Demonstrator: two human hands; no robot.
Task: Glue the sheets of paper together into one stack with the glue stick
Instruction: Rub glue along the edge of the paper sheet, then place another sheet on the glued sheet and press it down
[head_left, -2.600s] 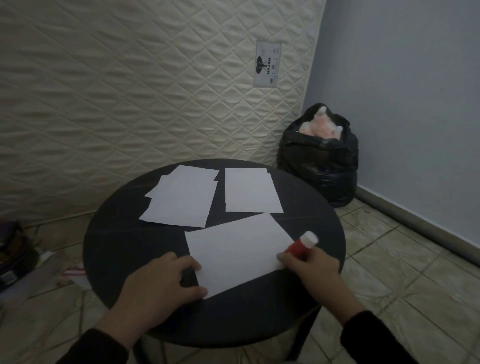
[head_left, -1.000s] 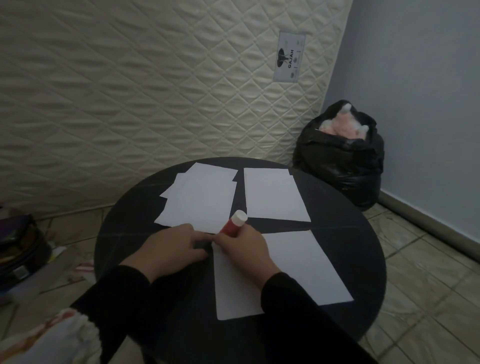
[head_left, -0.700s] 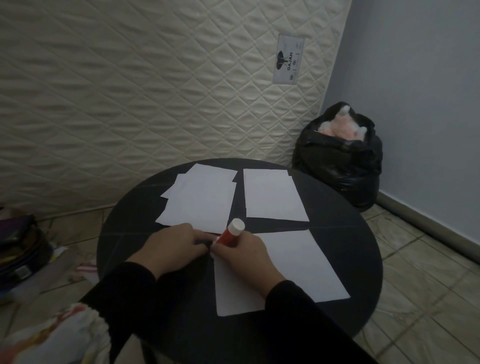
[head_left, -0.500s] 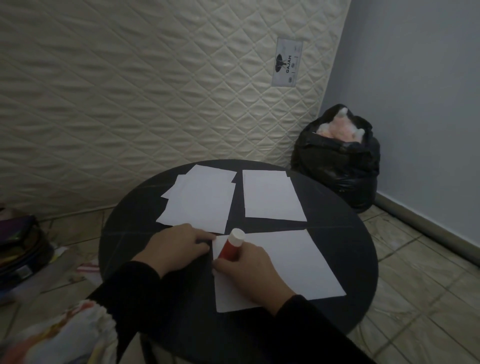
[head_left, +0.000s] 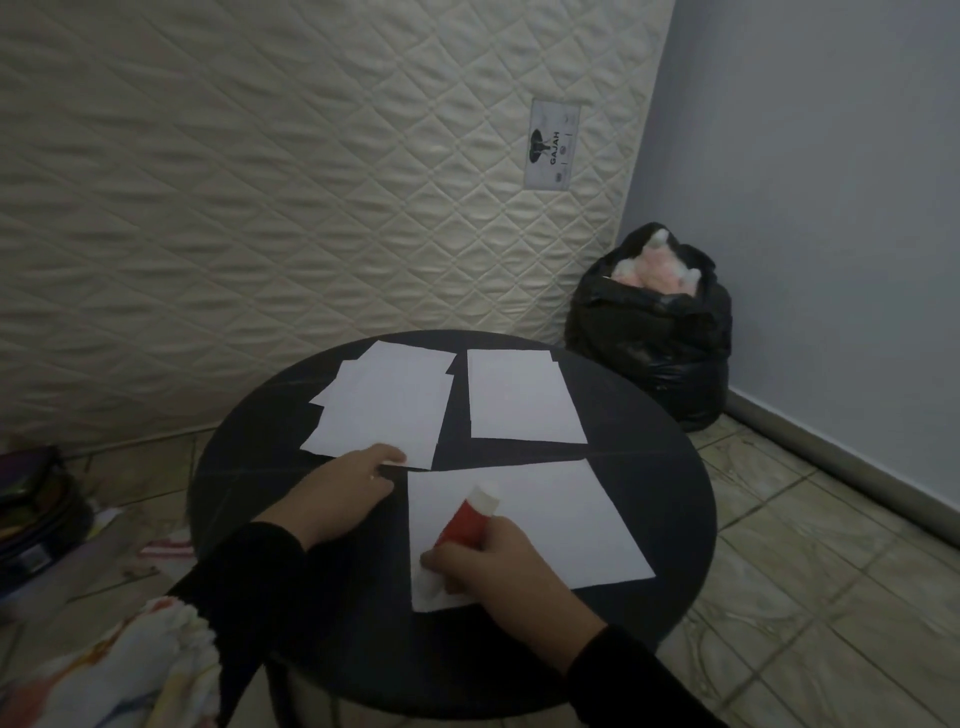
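One glue stick (head_left: 466, 521), red with a white end pointing up and away, is clamped in the fingers of the right hand (head_left: 488, 564). Its lower end is hidden by the hand, so contact with the paper cannot be confirmed, but it leans over the near-left corner of the nearest sheet (head_left: 545, 519). It seems that the person is spreading glue along this edge, and the tilt probably helps the tip to drag flat.

Just left of this sheet, the left hand (head_left: 345, 491) lies on the round black table (head_left: 649, 452) with its fingers loosely together. The fingertips reach toward the near edge of the loose pile of sheets (head_left: 384, 410), probably ready to pull the next one. Beyond the nearest sheet, on the right, lies a neater stack (head_left: 519, 397). Farther behind the table are a quilted mattress (head_left: 260, 182) and a black bag (head_left: 654, 332).
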